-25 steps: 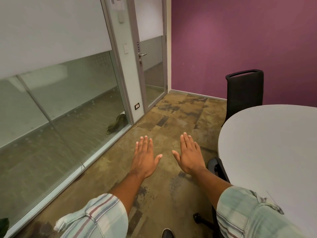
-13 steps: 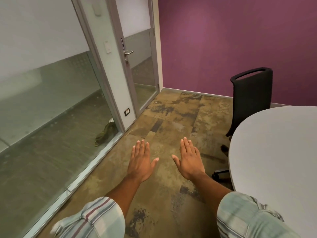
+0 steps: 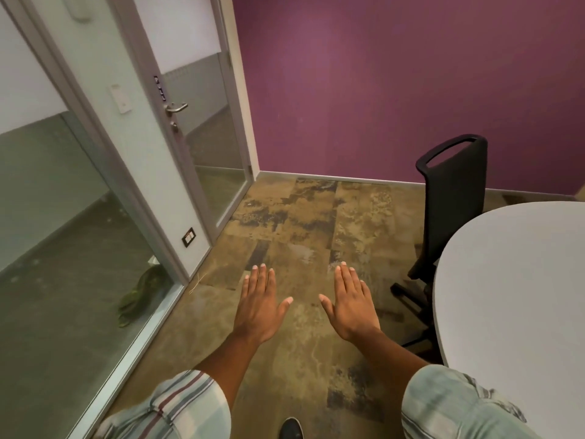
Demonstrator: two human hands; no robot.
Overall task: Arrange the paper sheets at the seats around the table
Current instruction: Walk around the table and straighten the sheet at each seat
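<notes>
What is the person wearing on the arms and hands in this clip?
Both hands, left hand and right hand, are bare: no gloves, rings or watch visible. Pale plaid sleeves with maroon and grey stripes are rolled up above the forearms.

We see even, soft indoor light, moderately bright. Glass partition (image 3: 63, 248) hazy with pale reflections. Faint shadow under chair (image 3: 449, 217). Wide-angle bending at door frame (image 3: 202, 122). Sleeves (image 3: 177, 407) slightly soft near bottom edge.

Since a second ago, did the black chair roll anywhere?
Cannot tell. The black chair sits at the table edge before the purple wall throughout; only the head camera swung, which shifts everything together.
</notes>
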